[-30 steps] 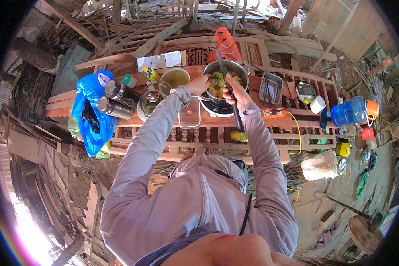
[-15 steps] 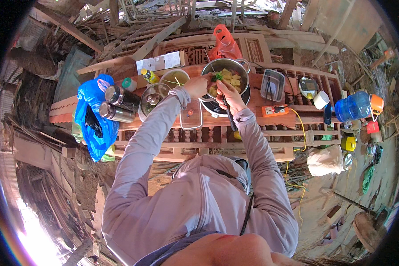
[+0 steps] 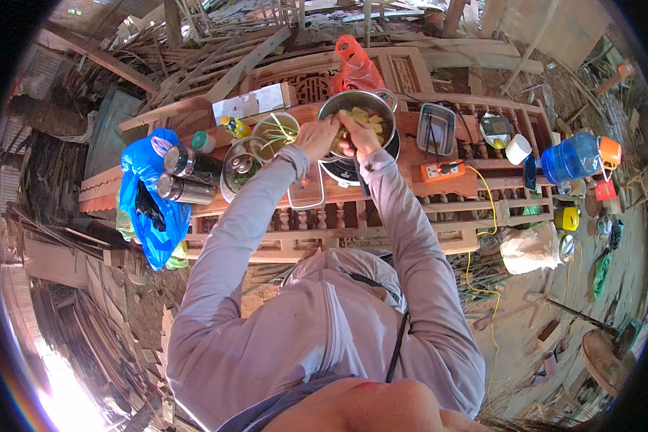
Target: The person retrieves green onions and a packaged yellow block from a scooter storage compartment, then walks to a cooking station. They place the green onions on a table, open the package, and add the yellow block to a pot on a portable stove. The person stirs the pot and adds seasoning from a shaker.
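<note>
Both my hands are close together over the near left rim of a steel pot [image 3: 391,122], which holds yellow chunks [image 3: 366,119] of food. My left hand [image 3: 317,138] is closed on green stalks, which look like spring onions [image 3: 284,128]; their pale ends stick out on the left over a bowl [image 3: 272,147]. My right hand [image 3: 361,137] is closed beside it, fingers over the pot. A long black handle [image 3: 363,186] shows under the right wrist; the kind of tool is hidden. The pot rests on a black round cooker [image 3: 342,171].
Left are a glass lid [image 3: 243,163], two steel flasks [image 3: 187,190], a yellow bottle [image 3: 234,127] and a blue bag [image 3: 147,223]. A clear container [image 3: 306,193] lies in front. Right are a metal tray [image 3: 437,129], an orange power strip [image 3: 443,171] and a blue water jug [image 3: 570,167].
My right hand has moved up and inward over the pot. The green bits between the hands are now hidden. More stalk shows left of my left hand. The whole view has shifted slightly.
</note>
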Demonstrator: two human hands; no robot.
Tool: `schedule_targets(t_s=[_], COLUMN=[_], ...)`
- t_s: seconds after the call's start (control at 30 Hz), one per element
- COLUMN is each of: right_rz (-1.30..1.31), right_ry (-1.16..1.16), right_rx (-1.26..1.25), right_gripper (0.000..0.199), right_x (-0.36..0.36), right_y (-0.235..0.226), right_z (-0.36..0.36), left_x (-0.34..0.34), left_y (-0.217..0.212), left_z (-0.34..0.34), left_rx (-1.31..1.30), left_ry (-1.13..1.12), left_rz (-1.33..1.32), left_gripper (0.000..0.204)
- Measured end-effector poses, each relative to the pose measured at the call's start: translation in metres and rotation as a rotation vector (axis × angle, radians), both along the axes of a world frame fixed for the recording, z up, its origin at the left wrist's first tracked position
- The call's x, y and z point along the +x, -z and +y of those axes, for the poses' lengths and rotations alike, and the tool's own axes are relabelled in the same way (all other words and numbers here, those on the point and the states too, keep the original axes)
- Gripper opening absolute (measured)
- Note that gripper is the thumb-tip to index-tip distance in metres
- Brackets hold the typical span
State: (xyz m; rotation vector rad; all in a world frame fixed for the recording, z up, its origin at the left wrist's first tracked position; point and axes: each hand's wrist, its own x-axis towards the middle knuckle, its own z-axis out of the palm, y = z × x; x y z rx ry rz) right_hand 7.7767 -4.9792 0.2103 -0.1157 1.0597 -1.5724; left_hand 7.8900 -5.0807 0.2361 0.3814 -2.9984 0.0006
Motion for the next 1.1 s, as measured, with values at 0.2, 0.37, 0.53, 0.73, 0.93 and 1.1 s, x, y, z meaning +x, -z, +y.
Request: schedule_targets(t_s=[0.2, 0.37, 0.53, 0.73, 0.93, 1.1], right_rz=[-0.051, -0.045, -0.019, 0.045, -0.013, -0.139], right_ry=[-0.165, -0.179, -0.164, -0.070, -0.001, -0.012], right_rx=[-0.116, -0.184, -0.192, -0.161, -0.091, -0.101], right_gripper=[0.039, 0.038, 0.029, 0.025, 0.036, 0.034], right_x=[-0.030, -0.013, 0.010, 0.011, 0.026, 0.003], right_y=[-0.005, -0.016, -0.015, -0.011, -0.014, 0.016], right_z=[0.019, 0.054, 0.048, 0.041, 0.020, 0.004], left_x=[0.000, -0.005, -0.001, -0.013, -0.004, -0.017], left_y=[0.009, 0.017, 0.024, -0.055, 0.031, 0.003], left_z=[-0.019, -0.030, -0.034, 0.004, -0.035, -0.009], left_rx=[0.392, 0.492, 0.482, 0.535, 0.446, 0.122], left_ry=[-0.178, -0.125, 0.056, -0.083, -0.101, -0.009], left_rz=[-0.042, -0.069, -0.054, -0.357, -0.140, -0.264], left_gripper=[0.036, 0.042, 0.036, 0.029, 0.025, 0.026])
